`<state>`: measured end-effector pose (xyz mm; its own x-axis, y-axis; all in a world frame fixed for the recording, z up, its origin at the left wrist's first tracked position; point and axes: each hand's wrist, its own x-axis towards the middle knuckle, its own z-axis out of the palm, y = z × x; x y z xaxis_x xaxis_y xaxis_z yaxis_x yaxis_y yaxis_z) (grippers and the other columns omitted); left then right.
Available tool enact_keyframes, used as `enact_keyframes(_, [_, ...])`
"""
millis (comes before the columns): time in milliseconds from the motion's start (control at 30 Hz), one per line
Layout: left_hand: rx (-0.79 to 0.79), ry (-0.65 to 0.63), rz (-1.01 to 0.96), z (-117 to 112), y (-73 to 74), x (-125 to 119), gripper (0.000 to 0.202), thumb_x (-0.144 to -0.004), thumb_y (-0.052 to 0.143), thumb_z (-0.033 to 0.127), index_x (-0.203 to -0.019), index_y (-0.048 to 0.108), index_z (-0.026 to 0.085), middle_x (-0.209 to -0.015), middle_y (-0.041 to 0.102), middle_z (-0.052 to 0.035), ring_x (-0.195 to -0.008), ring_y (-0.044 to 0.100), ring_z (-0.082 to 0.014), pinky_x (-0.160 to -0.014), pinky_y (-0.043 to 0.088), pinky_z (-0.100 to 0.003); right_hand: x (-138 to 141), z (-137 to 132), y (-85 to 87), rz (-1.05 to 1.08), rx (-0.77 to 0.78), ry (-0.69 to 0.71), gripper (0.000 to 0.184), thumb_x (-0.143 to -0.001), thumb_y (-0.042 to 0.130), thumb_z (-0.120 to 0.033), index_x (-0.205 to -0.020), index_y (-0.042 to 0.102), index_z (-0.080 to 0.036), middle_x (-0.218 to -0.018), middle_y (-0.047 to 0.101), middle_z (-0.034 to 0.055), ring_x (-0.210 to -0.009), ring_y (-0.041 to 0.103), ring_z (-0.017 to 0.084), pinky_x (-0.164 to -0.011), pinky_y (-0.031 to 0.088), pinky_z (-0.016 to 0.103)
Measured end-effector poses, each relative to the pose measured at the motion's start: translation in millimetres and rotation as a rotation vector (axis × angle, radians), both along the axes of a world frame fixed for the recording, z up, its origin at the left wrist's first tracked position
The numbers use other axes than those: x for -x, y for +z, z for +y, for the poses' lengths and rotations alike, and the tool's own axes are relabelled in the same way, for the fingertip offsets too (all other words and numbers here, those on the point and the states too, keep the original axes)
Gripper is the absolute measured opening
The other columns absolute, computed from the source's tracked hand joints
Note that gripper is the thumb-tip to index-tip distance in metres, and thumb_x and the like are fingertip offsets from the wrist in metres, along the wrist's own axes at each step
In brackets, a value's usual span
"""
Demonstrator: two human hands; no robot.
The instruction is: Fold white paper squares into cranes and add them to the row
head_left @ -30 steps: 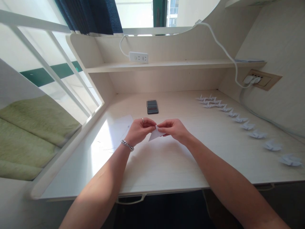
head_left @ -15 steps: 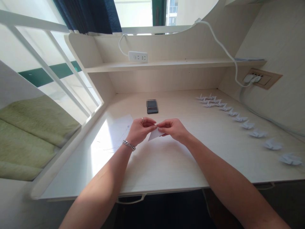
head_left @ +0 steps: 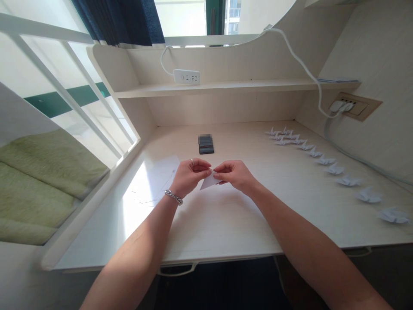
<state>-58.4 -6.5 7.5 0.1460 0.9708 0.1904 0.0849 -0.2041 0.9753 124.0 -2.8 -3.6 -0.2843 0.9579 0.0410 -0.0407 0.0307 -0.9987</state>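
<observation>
A small piece of folded white paper (head_left: 209, 181) is held up between both hands above the desk, one pointed corner hanging toward me. My left hand (head_left: 190, 175), wearing a ring and a chain bracelet, pinches its upper left edge between thumb and fingers. From the other side my right hand (head_left: 237, 174) grips the paper, thumb on top and fingers mostly behind it. The fingers cover part of the folds. Left of my left hand lie white paper sheets (head_left: 158, 174), partly in bright sunlight. Just beyond both hands sits a dark phone-like object (head_left: 206, 144), blurred by pixels.
Several folded paper cranes (head_left: 334, 168) form a line along the right side of the white desk (head_left: 226, 232). A power strip (head_left: 186, 77) rests on the shelf behind. Its white cable (head_left: 300, 62) runs to a wall socket (head_left: 356, 107). Railing bars stand on the left.
Both hands keep hold of the paper. My left hand has shifted very slightly left, and a little more of the paper shows between the fingertips.
</observation>
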Motion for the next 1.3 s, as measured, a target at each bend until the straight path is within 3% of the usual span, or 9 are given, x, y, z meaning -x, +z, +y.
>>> enact_keyframes(167, [0.021, -0.029, -0.024, -1.2, 1.1, -0.9, 0.027, -0.06, 0.082, 0.022, -0.082, 0.071, 0.014, -0.079, 0.073, -0.0061, -0.075, 0.069, -0.0183, -0.071, 0.054, -0.03, -0.2, -0.3, 0.3, 0.008, -0.011, -0.006, 0.034, -0.054, 0.087, -0.035, -0.077, 0.073, -0.013, -0.069, 0.071, 0.005, -0.065, 0.068, 0.017, -0.061, 0.058, 0.031])
enact_keyframes(467, [-0.03, 0.056, 0.005, -0.4, -2.7, -5.4, 0.024, -0.061, 0.081, 0.025, -0.08, 0.069, 0.014, -0.073, 0.072, -0.0053, -0.07, 0.068, -0.0175, -0.064, 0.053, -0.028, -0.1, 0.4, -2.4, -0.023, 0.01, 0.025, 0.03, -0.06, 0.084, -0.032, -0.08, 0.072, -0.013, -0.07, 0.071, 0.0047, -0.063, 0.068, 0.015, -0.059, 0.057, 0.027])
enact_keyframes(833, [0.047, 0.063, -0.086, -2.2, -0.7, -7.8, 0.034, -0.061, 0.083, 0.028, -0.087, 0.068, 0.013, -0.075, 0.073, -0.0071, -0.068, 0.068, -0.0181, -0.064, 0.052, -0.029, 0.3, -0.9, -0.3, 0.04, 0.031, 0.005, 0.035, -0.054, 0.088, -0.035, -0.077, 0.071, -0.013, -0.065, 0.071, 0.0044, -0.061, 0.069, 0.016, -0.062, 0.058, 0.03])
enact_keyframes(1000, [0.052, 0.001, 0.028, 0.5, -5.3, -5.0, 0.035, -0.067, 0.079, 0.036, -0.091, 0.069, 0.014, -0.079, 0.073, -0.0087, -0.068, 0.067, -0.0177, -0.06, 0.05, -0.028, 0.8, -1.6, 1.1, 0.054, 0.027, -0.023, 0.037, -0.054, 0.088, -0.036, -0.077, 0.071, -0.013, -0.066, 0.071, 0.0049, -0.061, 0.069, 0.016, -0.061, 0.058, 0.029])
enact_keyframes(1300, [0.039, 0.049, -0.034, 0.1, -4.9, -6.2, 0.036, -0.066, 0.08, 0.03, -0.094, 0.065, 0.013, -0.073, 0.072, -0.0063, -0.065, 0.066, -0.0161, -0.059, 0.05, -0.027, 0.9, -1.9, 1.5, 0.016, 0.038, -0.062, 0.035, -0.056, 0.088, -0.034, -0.076, 0.07, -0.013, -0.061, 0.069, 0.0038, -0.057, 0.068, 0.015, -0.058, 0.057, 0.027])
